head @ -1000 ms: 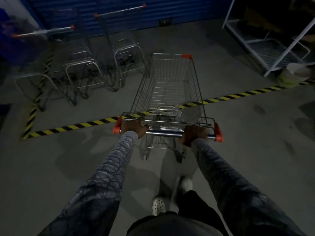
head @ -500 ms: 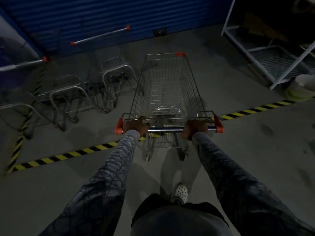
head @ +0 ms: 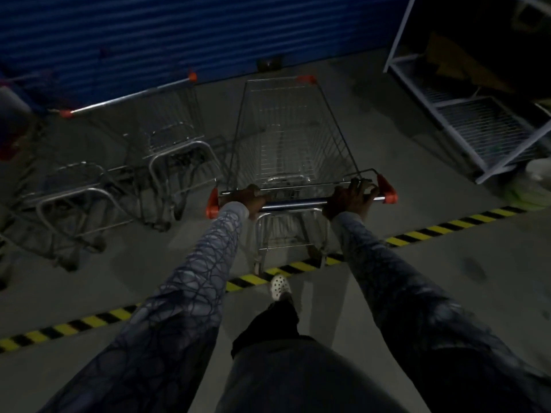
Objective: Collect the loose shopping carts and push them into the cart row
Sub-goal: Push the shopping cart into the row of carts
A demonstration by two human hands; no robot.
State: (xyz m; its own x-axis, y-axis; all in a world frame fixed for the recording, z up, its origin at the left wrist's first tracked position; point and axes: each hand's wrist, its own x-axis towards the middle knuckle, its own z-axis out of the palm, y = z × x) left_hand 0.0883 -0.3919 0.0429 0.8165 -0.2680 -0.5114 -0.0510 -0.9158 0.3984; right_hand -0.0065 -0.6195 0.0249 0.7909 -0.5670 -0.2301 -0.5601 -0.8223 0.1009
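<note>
At the centre of the frame stands a silver wire shopping cart (head: 293, 138) with an empty basket, orange plastic corner caps and a chrome handle bar (head: 293, 203) ending in orange brackets. Its rear wheels sit on the black-and-yellow striped floor tape (head: 441, 229), and its front points toward the blue corrugated wall (head: 179, 34) at the top. The left hand (head: 252, 199) is wrapped firmly around the bar near its left end. The right hand (head: 350, 201) rests on the bar near the right end with fingers partly spread over it. Both arms wear grey patterned sleeves (head: 205, 254). Left of the cart, just beside it, wait more wire carts (head: 167, 138) with long orange-tipped handles. At upper right stands a white metal shelving rack (head: 465, 114). A white perforated clog (head: 279, 287) steps on the grey concrete floor (head: 447, 293).
</note>
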